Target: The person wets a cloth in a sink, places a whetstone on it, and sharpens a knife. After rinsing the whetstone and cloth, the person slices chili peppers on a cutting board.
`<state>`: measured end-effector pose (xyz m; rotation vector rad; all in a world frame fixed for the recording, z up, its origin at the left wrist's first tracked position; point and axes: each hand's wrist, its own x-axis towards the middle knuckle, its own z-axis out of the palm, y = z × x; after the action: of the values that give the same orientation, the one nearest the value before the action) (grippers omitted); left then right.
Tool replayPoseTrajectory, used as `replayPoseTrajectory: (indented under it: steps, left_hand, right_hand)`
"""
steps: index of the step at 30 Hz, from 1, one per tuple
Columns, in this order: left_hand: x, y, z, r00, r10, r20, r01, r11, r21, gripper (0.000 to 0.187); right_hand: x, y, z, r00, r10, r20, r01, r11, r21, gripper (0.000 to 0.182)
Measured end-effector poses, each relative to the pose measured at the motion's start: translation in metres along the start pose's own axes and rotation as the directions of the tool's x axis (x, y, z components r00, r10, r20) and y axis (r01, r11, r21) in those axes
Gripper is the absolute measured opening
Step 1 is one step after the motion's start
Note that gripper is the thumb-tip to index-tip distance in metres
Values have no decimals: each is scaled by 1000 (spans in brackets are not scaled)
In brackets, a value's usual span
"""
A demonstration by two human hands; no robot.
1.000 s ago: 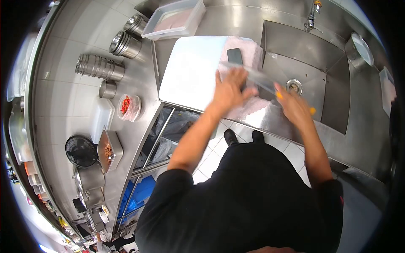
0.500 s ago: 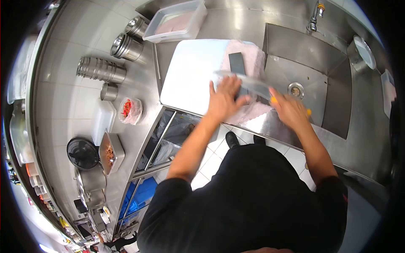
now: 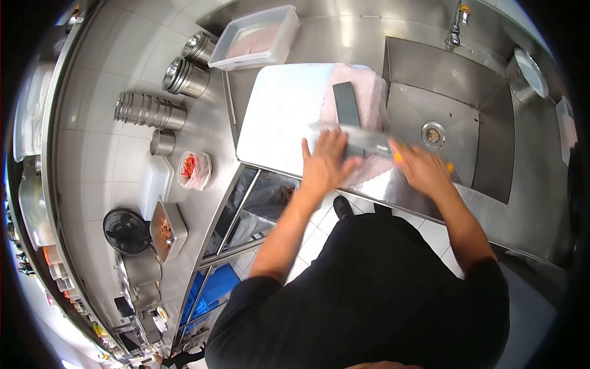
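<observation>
A wide-bladed knife [image 3: 376,140], blurred by motion, lies across a dark grey whetstone [image 3: 346,103]. Its yellow handle is wrapped by the fingers of my right hand [image 3: 425,171]. My left hand [image 3: 326,161] has its fingers spread and stretched out over the blade, apparently pressing on it; the exact contact is blurred. Beneath the whetstone is a pinkish cloth [image 3: 370,92], draped over the right side of a white cutting board [image 3: 276,104]. The near end of the stone is partly hidden by the blade and my left hand.
Right of the board is a steel sink [image 3: 409,117] with a tap [image 3: 455,31]. A clear plastic tub [image 3: 286,37] stands behind the board. Along the left counter are stacked steel containers [image 3: 150,111], a bag of red chillies [image 3: 195,171] and a steel tray [image 3: 177,237].
The knife and both hands have slid along the whetstone toward my body, leaving more of its far part showing. The camera view has shifted slightly.
</observation>
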<state>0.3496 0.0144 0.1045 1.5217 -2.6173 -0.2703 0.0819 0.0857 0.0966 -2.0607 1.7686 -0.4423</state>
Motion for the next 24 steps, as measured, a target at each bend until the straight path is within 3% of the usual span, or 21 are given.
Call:
replayPoseTrajectory:
  steps: [3, 5, 8, 11, 13, 15, 17, 20, 22, 23, 24]
  left_hand:
    - [85, -61, -8, 992, -122, 42, 123, 992, -15, 89]
    - [114, -81, -25, 991, -125, 50, 125, 992, 10, 87]
    - [83, -69, -17, 992, -118, 47, 118, 993, -4, 87]
    - [-9, -16, 11, 997, -10, -79, 18, 995, 94, 81]
    - [-47, 18, 8, 999, -34, -27, 36, 995, 93, 82]
    - [-39, 10, 10, 998, -54, -38, 57, 994, 89, 85]
    - [6, -26, 16, 994, -63, -95, 73, 991, 113, 88]
    - [82, -79, -9, 985, -170, -7, 170, 985, 23, 85]
    - [85, -83, -20, 987, -161, 27, 161, 987, 24, 84]
    - [72, -78, -13, 991, -135, -6, 136, 990, 31, 83]
    - [49, -69, -3, 994, -105, -41, 107, 993, 41, 83]
  right_hand:
    - [112, 13, 24, 979, -128, -155, 135, 990, 34, 49]
    - [151, 3, 15, 994, -94, -54, 96, 995, 23, 47]
    - [118, 2, 14, 997, -77, -26, 77, 997, 25, 48]
    - [26, 5, 5, 995, -102, 23, 102, 995, -6, 50]
    - [10, 6, -5, 994, -78, 79, 81, 996, -34, 51]
    - [9, 3, -12, 989, -72, 128, 81, 995, -62, 52]
    - [64, 8, -2, 985, -173, -17, 173, 985, 13, 49]
    - [144, 4, 2, 986, -167, -23, 168, 985, 51, 46]
    - [156, -1, 1, 985, -171, -32, 172, 984, 48, 46]
    - [140, -5, -7, 992, -115, 42, 112, 991, 66, 43]
    - [120, 0, 0, 990, -143, 12, 142, 989, 44, 43]
